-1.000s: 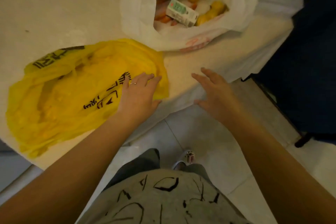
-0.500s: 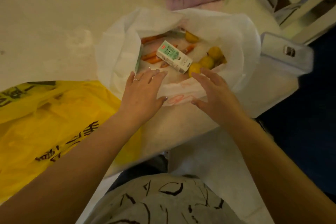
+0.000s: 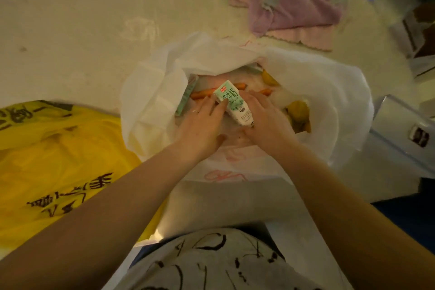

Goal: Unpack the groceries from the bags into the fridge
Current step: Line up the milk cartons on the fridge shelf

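Lying around the white plastic bag (image 3: 329, 101) on the pale counter (image 3: 82, 30) were a crumpled yellow bag (image 3: 58, 160) with black lettering at the left, touching the white bag's left side, a heap of lilac and pink cloths (image 3: 294, 7) beyond it, and a clear plastic container (image 3: 400, 136) at the right edge. None of these lay between the hands and the bag's open mouth.

Inside the white bag were a milk carton (image 3: 233, 103) printed in green and white, orange carrots (image 3: 202, 94) under and behind it, yellow fruit (image 3: 299, 110) to the right, and a thin green packet (image 3: 186, 99) along the left wall.

Both hands were down in the bag. The left hand (image 3: 200, 125) had its fingers stretched forward, fingertips touching the carton's left side. The right hand (image 3: 266, 117) lay against the carton's right side with fingers curved at it; whether they gripped it could not be told. The carton lay tilted between the two hands.
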Demonstrator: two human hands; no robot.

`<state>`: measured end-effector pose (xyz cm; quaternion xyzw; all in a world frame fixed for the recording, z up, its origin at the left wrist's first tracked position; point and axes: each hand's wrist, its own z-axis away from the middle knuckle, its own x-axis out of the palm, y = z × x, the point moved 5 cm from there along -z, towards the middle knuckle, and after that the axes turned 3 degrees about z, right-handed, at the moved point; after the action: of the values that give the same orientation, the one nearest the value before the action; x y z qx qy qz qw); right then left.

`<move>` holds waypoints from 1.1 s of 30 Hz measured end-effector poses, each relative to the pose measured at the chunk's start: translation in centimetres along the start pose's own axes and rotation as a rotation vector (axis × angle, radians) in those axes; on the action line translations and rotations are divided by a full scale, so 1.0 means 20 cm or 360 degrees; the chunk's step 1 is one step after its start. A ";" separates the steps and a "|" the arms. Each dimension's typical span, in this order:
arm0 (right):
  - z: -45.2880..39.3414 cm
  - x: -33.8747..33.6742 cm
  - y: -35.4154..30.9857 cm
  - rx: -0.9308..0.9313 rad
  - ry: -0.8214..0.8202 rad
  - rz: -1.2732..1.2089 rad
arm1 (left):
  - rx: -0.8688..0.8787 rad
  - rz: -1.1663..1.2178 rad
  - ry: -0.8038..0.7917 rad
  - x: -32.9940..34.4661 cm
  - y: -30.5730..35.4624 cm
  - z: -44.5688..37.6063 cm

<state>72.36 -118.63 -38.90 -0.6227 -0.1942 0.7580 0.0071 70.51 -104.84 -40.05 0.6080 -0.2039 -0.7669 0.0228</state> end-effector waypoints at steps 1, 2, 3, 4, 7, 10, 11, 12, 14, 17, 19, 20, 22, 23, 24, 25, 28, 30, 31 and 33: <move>-0.03 0.01 0.01 -0.0038 -0.0013 0.0001 | -0.0066 0.0030 -0.0042 0.03 0.00 -0.02; -0.06 0.02 0.02 -0.0066 -0.0022 -0.0005 | -0.0126 0.0081 -0.0068 0.05 0.00 -0.04; -0.10 0.04 0.04 -0.0079 -0.0035 -0.0013 | -0.0174 0.0141 -0.0078 0.07 0.01 -0.06; -0.13 0.06 0.06 -0.0087 -0.0052 -0.0011 | -0.0215 0.0191 -0.0080 0.08 0.02 -0.07; -0.21 0.11 0.09 -0.0118 -0.0094 0.0015 | -0.0328 0.0292 -0.0091 0.11 0.04 -0.11; -0.26 0.13 0.08 -0.0135 -0.0143 0.0050 | -0.0396 0.0361 -0.0066 0.14 0.06 -0.14; -0.27 0.14 0.07 -0.0139 -0.0182 0.0075 | -0.0407 0.0388 -0.0057 0.15 0.06 -0.14; -0.27 0.15 0.06 -0.0142 -0.0208 0.0103 | -0.0421 0.0424 -0.0039 0.16 0.06 -0.15; -0.28 0.15 0.06 -0.0143 -0.0192 0.0097 | -0.0457 0.0594 0.0052 0.17 0.05 -0.15; -0.28 0.16 0.09 -0.0078 -0.0214 -0.0136 | -0.0563 0.1063 0.0326 0.13 0.03 -0.12; -0.27 0.17 0.10 -0.0094 -0.0261 -0.0322 | -0.0634 0.1305 0.0424 0.09 0.02 -0.10; -0.26 0.16 0.09 -0.0132 -0.0259 -0.0422 | -0.0681 0.1395 0.0446 0.08 0.01 -0.09; -0.23 0.15 0.07 -0.0200 -0.0258 -0.0621 | -0.0745 0.1528 0.0495 0.06 -0.02 -0.06; -0.21 0.14 0.06 -0.0213 -0.0269 -0.0714 | -0.0764 0.1549 0.0522 0.05 -0.02 -0.05; -0.19 0.14 0.05 -0.0207 -0.0271 -0.0796 | -0.0768 0.1556 0.0560 0.03 -0.01 -0.03; -0.18 0.13 0.04 -0.0194 -0.0259 -0.0858 | -0.0760 0.1567 0.0609 0.02 0.00 -0.01; -0.15 0.11 0.01 -0.0156 -0.0207 -0.0927 | -0.0699 0.1615 0.0798 -0.02 0.03 0.06; -0.13 0.10 -0.02 -0.0150 -0.0190 -0.0927 | -0.0699 0.1578 0.0881 -0.04 0.04 0.12; -0.13 0.09 -0.04 -0.0164 -0.0172 -0.0908 | -0.0706 0.1534 0.0895 -0.05 0.05 0.14; -0.12 0.07 -0.07 -0.0212 -0.0152 -0.0855 | -0.0714 0.1438 0.0885 -0.06 0.06 0.18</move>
<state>73.98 -116.40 -40.18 -0.5114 -0.4018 0.7431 0.1576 67.15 -104.54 -37.86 0.6197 -0.2620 -0.5169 0.5293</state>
